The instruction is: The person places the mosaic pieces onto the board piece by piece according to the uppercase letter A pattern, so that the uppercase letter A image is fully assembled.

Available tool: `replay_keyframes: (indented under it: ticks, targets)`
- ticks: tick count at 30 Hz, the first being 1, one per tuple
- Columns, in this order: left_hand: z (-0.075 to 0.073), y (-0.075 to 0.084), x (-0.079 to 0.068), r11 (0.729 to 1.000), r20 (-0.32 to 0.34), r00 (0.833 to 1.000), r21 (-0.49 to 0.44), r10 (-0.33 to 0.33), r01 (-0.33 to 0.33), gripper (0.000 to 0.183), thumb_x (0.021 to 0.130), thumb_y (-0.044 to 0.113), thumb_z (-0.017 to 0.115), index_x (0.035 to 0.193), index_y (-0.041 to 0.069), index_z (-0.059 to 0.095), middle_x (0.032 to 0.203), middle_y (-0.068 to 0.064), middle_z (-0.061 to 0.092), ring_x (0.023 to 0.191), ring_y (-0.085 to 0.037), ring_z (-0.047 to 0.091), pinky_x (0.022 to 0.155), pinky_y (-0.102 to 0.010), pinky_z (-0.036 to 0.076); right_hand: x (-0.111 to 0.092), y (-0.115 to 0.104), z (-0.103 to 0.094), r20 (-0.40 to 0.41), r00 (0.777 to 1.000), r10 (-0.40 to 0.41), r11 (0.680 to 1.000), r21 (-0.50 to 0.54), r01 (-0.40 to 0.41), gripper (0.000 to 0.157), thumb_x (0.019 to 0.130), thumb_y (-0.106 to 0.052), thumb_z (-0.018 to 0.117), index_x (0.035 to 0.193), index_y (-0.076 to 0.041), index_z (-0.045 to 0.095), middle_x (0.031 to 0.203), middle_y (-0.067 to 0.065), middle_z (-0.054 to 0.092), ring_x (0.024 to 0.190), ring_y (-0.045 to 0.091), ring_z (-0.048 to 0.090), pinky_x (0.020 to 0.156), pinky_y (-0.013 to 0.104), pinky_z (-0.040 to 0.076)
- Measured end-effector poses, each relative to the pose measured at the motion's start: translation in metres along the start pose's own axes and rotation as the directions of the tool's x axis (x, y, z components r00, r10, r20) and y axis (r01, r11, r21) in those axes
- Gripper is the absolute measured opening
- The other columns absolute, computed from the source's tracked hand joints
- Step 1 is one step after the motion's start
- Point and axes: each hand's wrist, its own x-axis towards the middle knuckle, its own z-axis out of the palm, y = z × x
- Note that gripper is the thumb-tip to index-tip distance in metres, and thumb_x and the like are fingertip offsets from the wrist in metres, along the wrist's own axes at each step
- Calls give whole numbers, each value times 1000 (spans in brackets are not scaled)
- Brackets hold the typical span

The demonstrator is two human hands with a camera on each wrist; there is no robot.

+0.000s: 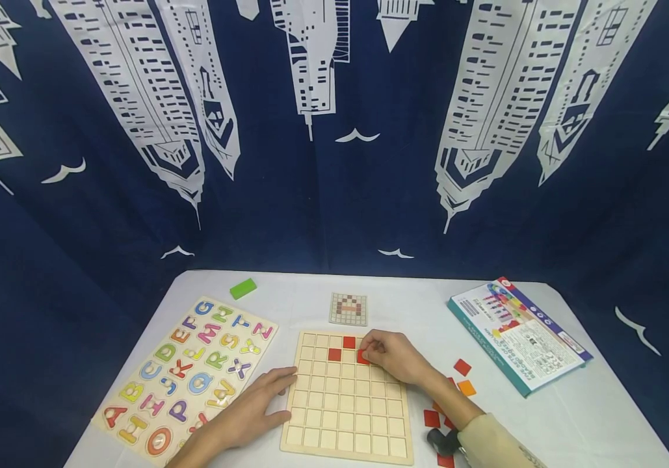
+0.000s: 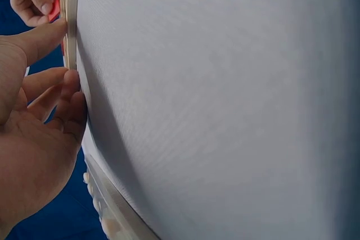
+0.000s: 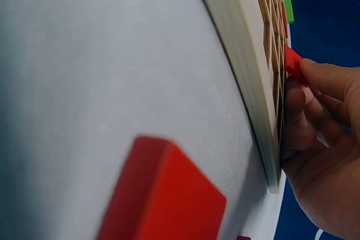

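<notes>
My right hand [image 1: 395,357] pinches a red square tile [image 3: 293,63] between thumb and fingers, at a cell in the second row of a wooden grid board [image 1: 347,390]. The right wrist view shows that tile tilted against the grid. Two more red tiles sit in the board: one in the top row [image 1: 349,342], another in the second row [image 1: 335,355]. My left hand [image 1: 258,406] rests beside the board with straight fingers touching its left edge [image 2: 71,21]. Behind the board lies a small pattern card [image 1: 348,309] marked with coloured squares.
Loose red tiles [image 1: 432,418] and an orange tile [image 1: 466,388] lie right of the board, partly under the right forearm. A teal-edged box [image 1: 518,335] is at the back right. On the left are an alphabet puzzle board [image 1: 194,351] and a green block [image 1: 243,288].
</notes>
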Motion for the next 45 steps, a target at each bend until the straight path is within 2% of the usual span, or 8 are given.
replay_keyframes:
  ticks: [9,18,33,45]
  targets:
    - [1,-1,0,1000,-7,1000,-11,-2,1,61,94,33,69,148,12,49,160,3,36,121,-9,52,109,-44,46,3,0,3,-39,999,9,998,-61,-11,7,91,-14,74,93,-20,73,85,-11,60,76,8,56,65,21,50]
    - [2,-2,1,1000,-4,1000,-2,-17,17,61,94,34,70,147,13,51,161,5,35,125,-11,52,110,-45,45,5,-2,2,-55,998,12,997,-77,-17,6,88,-19,78,92,-16,75,84,-10,60,75,8,54,64,22,49]
    - [1,0,-1,1000,2,1000,-3,-15,15,60,95,37,68,147,12,50,160,3,35,124,-13,54,108,-46,47,6,-2,3,-40,999,14,995,-102,-18,7,89,-14,77,93,-20,75,84,-11,61,76,8,55,66,21,50]
    - [1,-1,0,1000,6,1000,8,-17,17,61,95,37,68,147,12,50,160,4,35,125,-14,54,108,-46,47,6,-3,2,-33,999,2,992,-124,-6,9,89,-11,76,94,-18,76,86,-11,61,76,9,55,67,22,50]
